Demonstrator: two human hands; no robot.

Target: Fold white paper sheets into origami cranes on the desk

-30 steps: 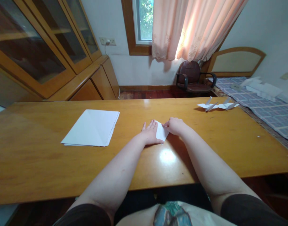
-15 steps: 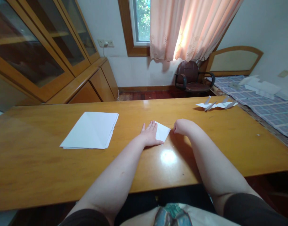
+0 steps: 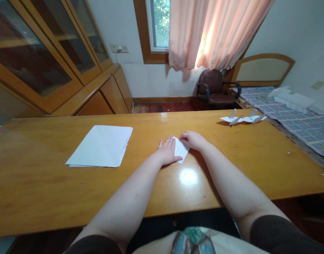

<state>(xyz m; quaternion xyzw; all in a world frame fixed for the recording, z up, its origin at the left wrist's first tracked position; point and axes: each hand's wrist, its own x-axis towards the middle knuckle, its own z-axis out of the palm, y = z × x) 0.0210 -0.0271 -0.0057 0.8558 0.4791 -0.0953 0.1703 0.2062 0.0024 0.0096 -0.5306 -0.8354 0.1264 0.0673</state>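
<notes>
1. The small folded white paper (image 3: 181, 150) lies flat on the desk, turned like a diamond, right between the two hands and around the middle of the desk's length.
2. Main change: the right hand (image 3: 193, 140) was pulled back off the paper a moment ago, and now it's back on. Its fingers are close together and a bit curled, with the tips on the paper's upper edge. Can't tell if they're pinching it or just pressing down.
3. The left hand (image 3: 167, 152) is flat on the desk with its fingers spread, and the thumb runs along the paper's lower left edge, touching it.
4. Off to the left there's a stack of white paper sheets (image 3: 100, 146), well apart from the hands. Toward the far right edge sit some folded paper shapes (image 3: 241, 119) with pointy tips.
5. All this is on a honey-colored wooden desk (image 3: 45, 197). Past it are a checked bedspread (image 3: 305, 123), a dark leather armchair (image 3: 215, 86) and a glass-front cabinet (image 3: 40, 46).
</notes>
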